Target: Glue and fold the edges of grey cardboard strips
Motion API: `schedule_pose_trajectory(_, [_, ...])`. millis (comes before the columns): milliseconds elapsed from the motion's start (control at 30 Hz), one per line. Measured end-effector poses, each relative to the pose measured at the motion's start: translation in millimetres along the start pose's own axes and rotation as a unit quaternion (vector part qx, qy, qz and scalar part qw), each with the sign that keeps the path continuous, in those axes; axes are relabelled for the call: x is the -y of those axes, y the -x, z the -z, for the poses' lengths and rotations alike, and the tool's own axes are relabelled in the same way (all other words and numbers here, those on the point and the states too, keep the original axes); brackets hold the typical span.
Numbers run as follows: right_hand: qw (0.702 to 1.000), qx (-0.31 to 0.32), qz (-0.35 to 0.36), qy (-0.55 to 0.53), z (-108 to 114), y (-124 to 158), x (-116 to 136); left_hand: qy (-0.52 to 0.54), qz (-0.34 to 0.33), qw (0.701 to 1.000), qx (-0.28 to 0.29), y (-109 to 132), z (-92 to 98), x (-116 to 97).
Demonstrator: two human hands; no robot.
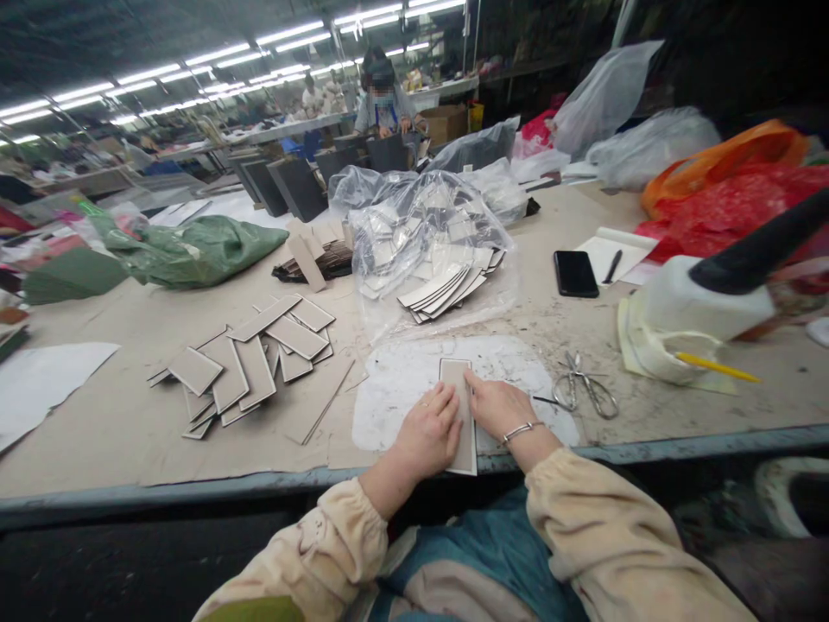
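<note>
A narrow grey-beige board panel [465, 441] with a dark-edged top end lies lengthwise before me, its near end reaching the table's front edge. My left hand [431, 430] rests flat over the panel's left side, fingers close together. On the right long edge, my right hand [502, 408] presses with its index finger near the top; the other fingers are curled and partly hidden. Beneath the panel is a stained white sheet [395, 380]. Left of it lies a loose pile of similar dark-edged panels [256, 367]. Scissors [583, 386] lie right of my right hand.
A clear plastic bag [382, 298] of panels stands behind the sheet. A green bag [207, 246] is at left. A phone [576, 273], a white jug [705, 298], a tape roll [667, 356] and a yellow pencil [718, 367] are at right. A person [383, 108] works opposite.
</note>
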State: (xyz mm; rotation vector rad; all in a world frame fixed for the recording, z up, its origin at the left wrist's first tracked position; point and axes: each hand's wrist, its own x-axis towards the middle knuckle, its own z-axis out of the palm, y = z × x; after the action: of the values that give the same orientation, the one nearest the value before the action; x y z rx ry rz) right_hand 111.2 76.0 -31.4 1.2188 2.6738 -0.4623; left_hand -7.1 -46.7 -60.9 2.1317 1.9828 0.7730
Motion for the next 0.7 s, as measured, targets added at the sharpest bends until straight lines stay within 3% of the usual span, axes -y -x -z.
schedule_pose_trajectory(267, [0.995, -0.054, 0.084, 0.024, -16, 23, -14, -0.072, -0.007, 0.997, 0.004, 1, 0.4, -2])
schedule_pose_trajectory(467, [0.994, -0.051, 0.081, 0.058, -27, 55, -1, -0.073, -0.008, 0.997, 0.000, 1, 0.0, -2])
schedule_pose_trajectory(700, [0.995, -0.064, 0.068, 0.020, -27, 58, 16, -0.093, -0.016, 0.995, 0.013, 1, -0.9, -2])
